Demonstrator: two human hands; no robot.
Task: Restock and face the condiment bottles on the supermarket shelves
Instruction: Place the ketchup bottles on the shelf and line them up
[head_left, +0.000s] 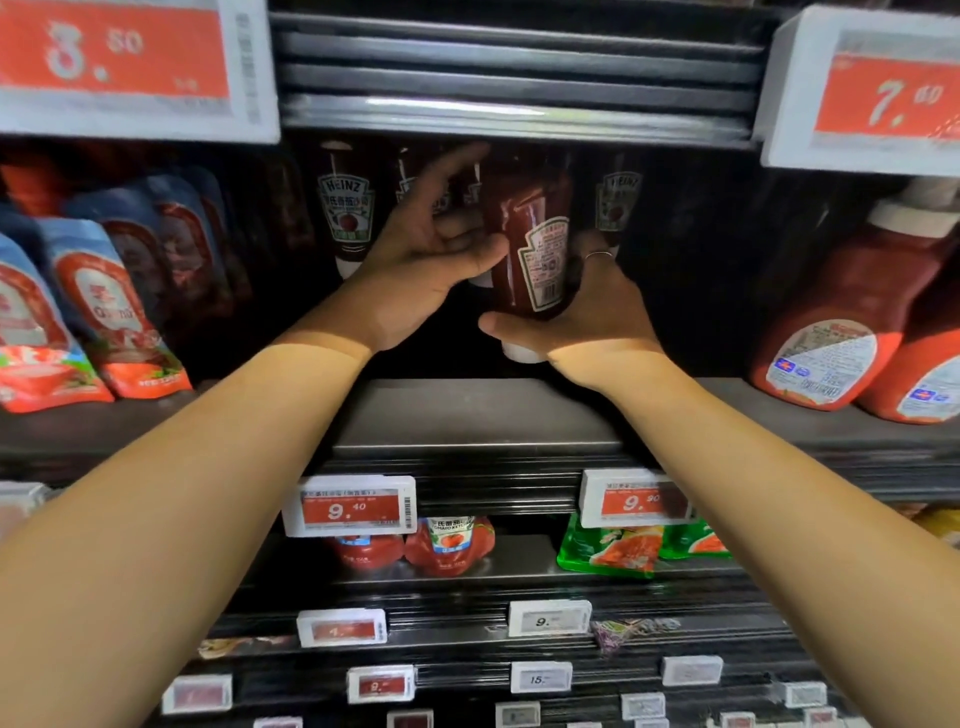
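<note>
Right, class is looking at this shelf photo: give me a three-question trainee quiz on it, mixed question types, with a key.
1. True or false: the ketchup bottle in the right hand shows its barcode side to the camera.
2. Which hand wears a ring? A left B right
3. Fill in: the price tag under the left forearm reads 9.__.

Key: 1 true; 2 B; 3 40. The left hand also touches the bottle.

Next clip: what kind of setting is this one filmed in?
Almost certainly a supermarket condiment aisle. Electronic price tags clip to the edges of dark tiered shelves, Heinz ketchup bottles stand in rows beside sauce pouches, and the right hand holds a ketchup bottle at the shelf.
</note>
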